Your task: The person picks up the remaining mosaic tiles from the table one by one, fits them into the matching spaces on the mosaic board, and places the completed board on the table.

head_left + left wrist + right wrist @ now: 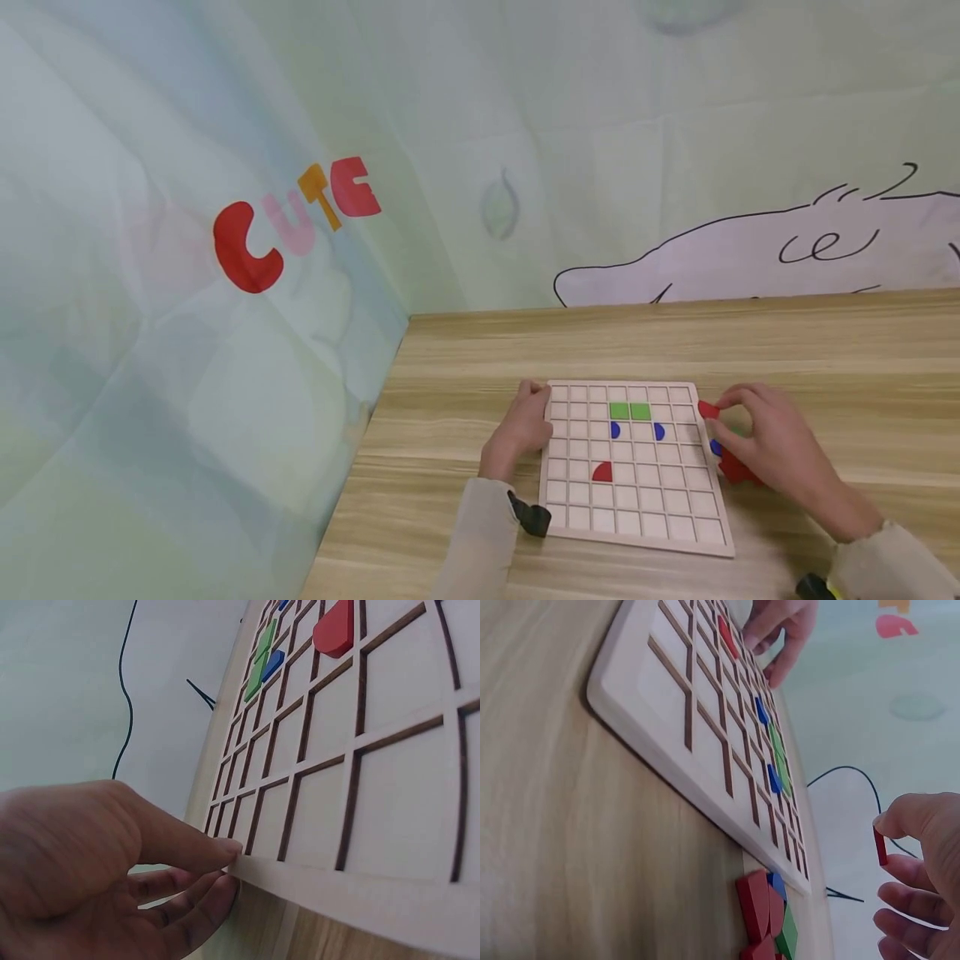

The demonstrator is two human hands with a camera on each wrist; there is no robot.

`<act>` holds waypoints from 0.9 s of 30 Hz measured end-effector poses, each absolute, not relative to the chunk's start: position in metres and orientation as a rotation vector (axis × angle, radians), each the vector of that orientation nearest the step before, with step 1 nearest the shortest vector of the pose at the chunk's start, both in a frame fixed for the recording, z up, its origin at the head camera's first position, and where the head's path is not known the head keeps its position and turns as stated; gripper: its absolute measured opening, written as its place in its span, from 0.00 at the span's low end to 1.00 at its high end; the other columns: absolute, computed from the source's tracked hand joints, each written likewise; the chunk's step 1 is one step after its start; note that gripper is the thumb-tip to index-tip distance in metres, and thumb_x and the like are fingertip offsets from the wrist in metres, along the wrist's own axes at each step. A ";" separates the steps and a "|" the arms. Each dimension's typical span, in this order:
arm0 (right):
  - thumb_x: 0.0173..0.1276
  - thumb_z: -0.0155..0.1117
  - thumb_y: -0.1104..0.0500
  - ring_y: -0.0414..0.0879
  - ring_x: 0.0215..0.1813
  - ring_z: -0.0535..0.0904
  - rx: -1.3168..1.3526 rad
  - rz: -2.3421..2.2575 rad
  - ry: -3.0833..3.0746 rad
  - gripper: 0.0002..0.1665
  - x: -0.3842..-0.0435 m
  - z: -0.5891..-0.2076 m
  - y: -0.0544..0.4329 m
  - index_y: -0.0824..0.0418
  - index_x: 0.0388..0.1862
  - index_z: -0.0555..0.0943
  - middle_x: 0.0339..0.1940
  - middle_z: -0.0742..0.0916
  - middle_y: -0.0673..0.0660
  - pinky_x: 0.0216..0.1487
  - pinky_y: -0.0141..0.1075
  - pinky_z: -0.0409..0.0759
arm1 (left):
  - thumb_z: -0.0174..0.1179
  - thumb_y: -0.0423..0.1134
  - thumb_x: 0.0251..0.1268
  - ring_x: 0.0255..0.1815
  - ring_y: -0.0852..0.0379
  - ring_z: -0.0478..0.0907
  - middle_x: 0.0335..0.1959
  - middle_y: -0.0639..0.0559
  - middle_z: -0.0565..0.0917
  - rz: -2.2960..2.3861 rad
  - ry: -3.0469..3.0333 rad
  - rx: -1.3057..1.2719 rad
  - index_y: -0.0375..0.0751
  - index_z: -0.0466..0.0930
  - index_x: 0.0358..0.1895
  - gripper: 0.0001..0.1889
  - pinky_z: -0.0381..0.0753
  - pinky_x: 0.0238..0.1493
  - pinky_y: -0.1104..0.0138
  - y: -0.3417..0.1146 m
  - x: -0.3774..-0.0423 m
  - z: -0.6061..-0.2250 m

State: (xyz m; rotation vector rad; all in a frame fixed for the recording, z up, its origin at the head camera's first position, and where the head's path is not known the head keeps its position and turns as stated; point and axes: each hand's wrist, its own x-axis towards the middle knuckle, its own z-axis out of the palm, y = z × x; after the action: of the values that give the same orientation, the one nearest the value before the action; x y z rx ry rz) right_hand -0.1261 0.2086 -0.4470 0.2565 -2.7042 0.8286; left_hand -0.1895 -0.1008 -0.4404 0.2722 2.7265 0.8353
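A pale wooden grid board (660,527) lies on the table. My left hand (519,429) grips its left edge, the thumb on the rim and the other fingers at the side. Between thumb and fingertip my right hand (776,437) pinches a small red piece (880,846), held just off the board's right edge. Two green squares (630,412) sit side by side on the grid. Below them are two blue half-round pieces, one at left (615,430) and one at right (659,432). Lower down is a red quarter-round piece (603,472).
Beside the board's right edge lies a pile of loose red pieces (754,904) with blue and green ones, partly hidden by my right hand in the head view. A printed cloth backdrop (465,150) borders the wooden table (480,350) at the back and left.
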 end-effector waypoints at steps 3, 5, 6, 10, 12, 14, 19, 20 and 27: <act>0.55 0.71 0.59 0.64 0.51 0.72 0.275 0.851 -2.699 0.13 -0.124 -0.446 0.204 0.65 0.36 0.80 0.46 0.81 0.67 0.51 0.60 0.68 | 0.50 0.22 0.60 0.61 0.50 0.65 0.67 0.42 0.60 0.838 2.726 0.271 0.34 0.57 0.72 0.34 0.67 0.63 0.59 -0.100 -0.190 -0.441; 0.54 0.71 0.60 0.63 0.50 0.74 0.307 0.844 -2.673 0.12 -0.122 -0.447 0.201 0.64 0.34 0.81 0.44 0.82 0.65 0.51 0.59 0.69 | 0.49 0.21 0.59 0.61 0.51 0.65 0.66 0.42 0.60 0.832 2.729 0.275 0.33 0.57 0.72 0.34 0.69 0.61 0.60 -0.100 -0.190 -0.441; 0.53 0.71 0.60 0.62 0.50 0.74 0.323 0.839 -2.664 0.11 -0.122 -0.448 0.198 0.64 0.34 0.81 0.44 0.82 0.64 0.50 0.58 0.70 | 0.49 0.21 0.59 0.60 0.51 0.65 0.66 0.42 0.61 0.829 2.732 0.276 0.33 0.58 0.72 0.34 0.69 0.59 0.60 -0.099 -0.190 -0.440; 0.51 0.71 0.61 0.59 0.46 0.76 0.396 0.805 -2.614 0.09 -0.120 -0.453 0.189 0.62 0.31 0.81 0.40 0.83 0.60 0.48 0.55 0.73 | 0.49 0.20 0.59 0.60 0.51 0.65 0.66 0.42 0.61 0.812 2.740 0.280 0.34 0.58 0.72 0.34 0.70 0.56 0.61 -0.099 -0.190 -0.440; 0.51 0.71 0.61 0.59 0.47 0.76 0.405 0.808 -2.618 0.09 -0.119 -0.455 0.186 0.61 0.31 0.81 0.42 0.83 0.60 0.49 0.55 0.72 | 0.49 0.20 0.59 0.60 0.51 0.65 0.66 0.42 0.61 0.814 2.739 0.277 0.34 0.58 0.72 0.34 0.70 0.57 0.61 -0.099 -0.190 -0.440; 0.51 0.72 0.60 0.62 0.50 0.75 0.403 0.814 -2.638 0.11 -0.117 -0.455 0.182 0.61 0.31 0.80 0.44 0.83 0.61 0.50 0.57 0.71 | 0.49 0.20 0.59 0.60 0.51 0.65 0.66 0.43 0.61 0.820 2.735 0.270 0.34 0.58 0.72 0.34 0.69 0.57 0.61 -0.099 -0.189 -0.440; 0.52 0.73 0.59 0.62 0.52 0.75 0.404 0.823 -2.644 0.11 -0.113 -0.455 0.177 0.60 0.32 0.80 0.44 0.83 0.61 0.51 0.57 0.72 | 0.49 0.20 0.59 0.61 0.52 0.65 0.67 0.44 0.60 0.824 2.726 0.246 0.35 0.58 0.73 0.35 0.69 0.57 0.61 -0.098 -0.190 -0.442; 0.52 0.73 0.59 0.61 0.51 0.74 0.408 0.828 -2.641 0.11 -0.112 -0.455 0.176 0.60 0.32 0.80 0.44 0.83 0.61 0.51 0.56 0.72 | 0.49 0.20 0.59 0.61 0.52 0.65 0.67 0.44 0.60 0.826 2.726 0.246 0.35 0.58 0.72 0.35 0.69 0.57 0.61 -0.099 -0.190 -0.442; 0.52 0.73 0.59 0.56 0.50 0.75 0.416 0.828 -2.639 0.10 -0.109 -0.457 0.168 0.58 0.31 0.80 0.42 0.82 0.56 0.50 0.52 0.73 | 0.48 0.21 0.61 0.62 0.51 0.64 0.69 0.44 0.59 0.815 2.716 0.234 0.35 0.57 0.73 0.34 0.69 0.56 0.60 -0.099 -0.189 -0.441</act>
State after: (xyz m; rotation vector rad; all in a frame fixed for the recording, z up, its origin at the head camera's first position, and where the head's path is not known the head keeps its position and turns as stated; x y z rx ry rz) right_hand -0.1092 0.1680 -0.4568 0.4164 -2.6385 0.8275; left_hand -0.1888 -0.0986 -0.4413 0.2340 2.7158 0.8146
